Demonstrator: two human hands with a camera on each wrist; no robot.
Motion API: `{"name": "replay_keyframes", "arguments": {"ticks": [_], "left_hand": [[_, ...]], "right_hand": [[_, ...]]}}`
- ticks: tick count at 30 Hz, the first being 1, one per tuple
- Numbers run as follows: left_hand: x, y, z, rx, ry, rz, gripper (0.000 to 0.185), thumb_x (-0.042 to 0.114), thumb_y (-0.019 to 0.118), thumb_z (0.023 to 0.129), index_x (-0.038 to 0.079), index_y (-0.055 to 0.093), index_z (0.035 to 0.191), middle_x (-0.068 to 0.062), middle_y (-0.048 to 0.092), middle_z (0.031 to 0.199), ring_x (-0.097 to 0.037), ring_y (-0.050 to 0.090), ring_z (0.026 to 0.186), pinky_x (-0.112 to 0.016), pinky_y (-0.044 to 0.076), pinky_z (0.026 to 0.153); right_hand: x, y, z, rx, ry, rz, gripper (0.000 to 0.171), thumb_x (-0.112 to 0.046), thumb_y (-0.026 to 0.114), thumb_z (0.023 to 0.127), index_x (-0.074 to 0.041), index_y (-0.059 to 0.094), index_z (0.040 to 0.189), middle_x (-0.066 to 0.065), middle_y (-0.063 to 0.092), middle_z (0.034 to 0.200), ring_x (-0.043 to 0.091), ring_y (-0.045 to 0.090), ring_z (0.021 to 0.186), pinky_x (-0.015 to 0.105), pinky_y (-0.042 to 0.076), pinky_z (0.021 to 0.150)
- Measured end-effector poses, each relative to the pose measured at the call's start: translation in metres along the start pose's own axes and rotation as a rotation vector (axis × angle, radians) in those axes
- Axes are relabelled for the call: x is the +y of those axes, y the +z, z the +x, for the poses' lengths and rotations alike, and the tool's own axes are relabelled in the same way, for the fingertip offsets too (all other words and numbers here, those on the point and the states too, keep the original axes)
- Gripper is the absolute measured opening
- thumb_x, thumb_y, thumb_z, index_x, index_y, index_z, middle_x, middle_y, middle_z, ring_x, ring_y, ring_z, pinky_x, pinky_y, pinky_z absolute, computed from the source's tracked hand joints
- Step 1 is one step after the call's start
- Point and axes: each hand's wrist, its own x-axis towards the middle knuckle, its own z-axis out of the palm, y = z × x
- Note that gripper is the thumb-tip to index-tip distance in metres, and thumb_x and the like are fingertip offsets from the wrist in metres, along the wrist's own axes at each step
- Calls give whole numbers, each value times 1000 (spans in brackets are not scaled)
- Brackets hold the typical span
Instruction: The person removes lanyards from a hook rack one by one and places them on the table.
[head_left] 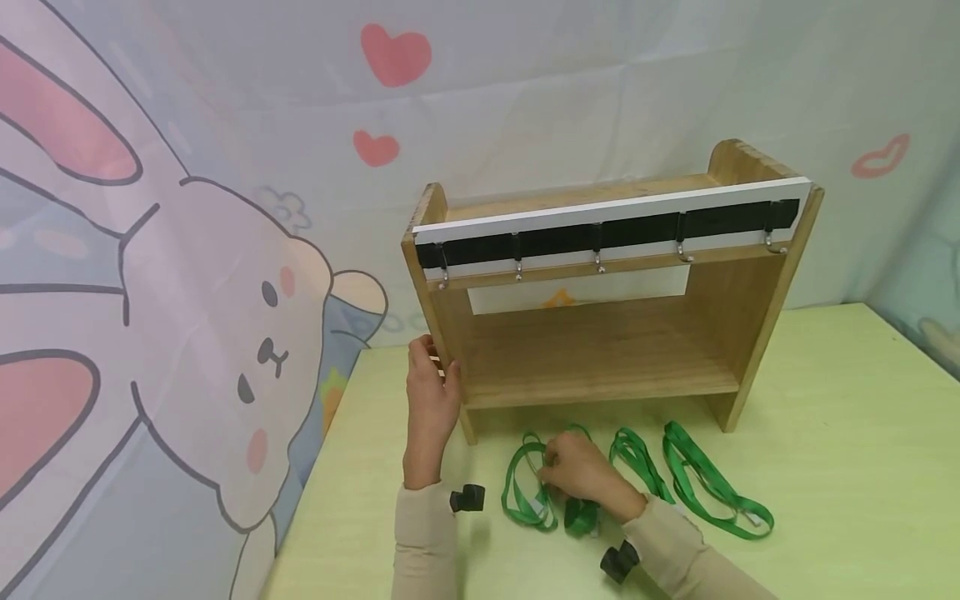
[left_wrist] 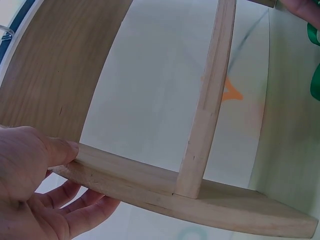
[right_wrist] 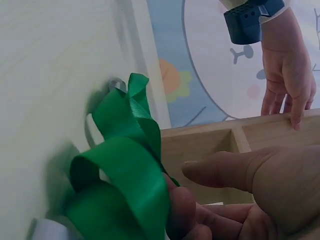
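A small wooden shelf (head_left: 600,342) stands on the table. My left hand (head_left: 431,404) holds its left side panel (left_wrist: 135,175), thumb on the inner face and fingers around the outside. Low in front of the shelf, my right hand (head_left: 588,475) is over green ribbon lanyards. In the right wrist view its fingertips (right_wrist: 182,202) are right at a looped green lanyard (right_wrist: 122,165), with the thumb standing apart from them. The leftmost lanyard (head_left: 517,500) lies beside these fingers in the head view, and a dark green coil (head_left: 580,517) shows partly hidden under the hand.
Two more green lanyards (head_left: 641,458) (head_left: 712,487) lie to the right of my right hand. Across the shelf's upper front runs a white rail (head_left: 525,221) with a black strip and several metal hooks (head_left: 600,260). A printed cloth (head_left: 525,83) hangs behind the pale table (head_left: 847,442).
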Motion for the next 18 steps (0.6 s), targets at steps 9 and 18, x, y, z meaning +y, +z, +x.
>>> {"name": "replay_keyframes", "arguments": {"ticks": [9,18], "left_hand": [[3,-1,1,2,-6,13,38,-5,61,97,-5,39,128,-27,53,115,-36,59,91,-47,57,75],[3,-1,0,1,-13,23,38,-4,61,97,-5,40,128,-26,54,115,-35,60,92,-46,57,75]], "right_hand": [[-5,-7,1,-5,43,-22,13,-6,70,91,7,70,94,3,64,63,19,61,44,27,49,45],[-8,-15,3,-81,-27,-4,28,-15,62,99,9,67,112,3,60,57,15,55,44,26,45,47]]}}
